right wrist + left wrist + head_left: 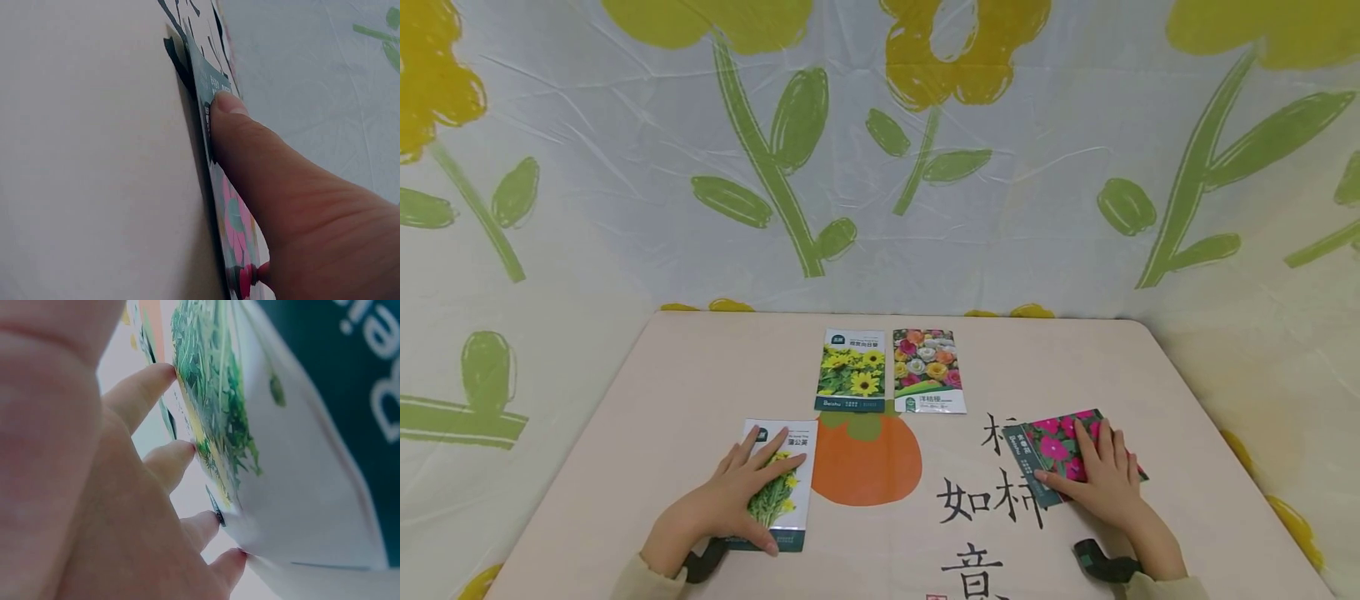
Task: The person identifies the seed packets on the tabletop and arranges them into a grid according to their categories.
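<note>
Spread over a seed packet with yellow dandelions (772, 500), my left hand (730, 492) rests with straight fingers on its front. In the left wrist view the fingertips touch the face of that packet (281, 462). On the right, my right hand (1105, 479) lies flat across a seed packet with pink flowers (1051, 450), which is turned at a slant. The right wrist view shows the thumb pressing on the green end of this packet (206, 78). Farther back, a packet with yellow sunflowers (852, 371) lies beside a packet with multicoloured flowers (928, 367).
The pale pink table cover (700, 367) bears a printed orange persimmon (868, 462) and black brushed characters (966, 500). A white cloth with yellow flowers and green stems (1000, 250) hangs behind the table and on both sides. Each wrist wears a black camera mount (1105, 564).
</note>
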Demonstrator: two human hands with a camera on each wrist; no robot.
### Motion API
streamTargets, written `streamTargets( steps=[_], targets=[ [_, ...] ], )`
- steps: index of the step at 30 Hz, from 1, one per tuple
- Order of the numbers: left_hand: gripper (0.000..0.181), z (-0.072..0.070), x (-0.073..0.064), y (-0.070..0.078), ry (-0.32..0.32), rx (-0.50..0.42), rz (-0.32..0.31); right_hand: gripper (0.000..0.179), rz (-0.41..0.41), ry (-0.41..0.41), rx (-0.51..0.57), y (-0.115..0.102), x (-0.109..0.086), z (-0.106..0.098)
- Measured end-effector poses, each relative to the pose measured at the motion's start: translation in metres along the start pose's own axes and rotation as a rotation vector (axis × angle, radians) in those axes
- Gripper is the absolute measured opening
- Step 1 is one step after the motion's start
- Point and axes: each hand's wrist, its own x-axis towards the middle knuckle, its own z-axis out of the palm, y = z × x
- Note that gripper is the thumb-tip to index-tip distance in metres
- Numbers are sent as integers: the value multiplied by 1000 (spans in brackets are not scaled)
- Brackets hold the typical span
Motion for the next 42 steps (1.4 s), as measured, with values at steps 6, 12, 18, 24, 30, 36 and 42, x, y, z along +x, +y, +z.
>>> streamTargets(
  steps=[6,12,18,24,30,36,42],
  targets=[
    [111,2,2,5,-5,3,-20,115,5,0,-2,1,2,1],
    [111,4,7,6,-17,23,-25,115,4,4,-1,2,1,2],
    [111,5,10,9,-21,31,-27,114,-3,9,-3,2,1,1],
    [111,6,12,12,-25,42,-34,115,0,4,1,3,1,1],
    [111,7,14,14,-25,47,-37,115,3,-2,-2,3,2,3],
    [111,8,16,18,-24,43,-33,115,1,2,-2,3,2,2],
    [111,8,18,21,-30,39,-31,115,1,1,-2,3,1,2]
  ],
)
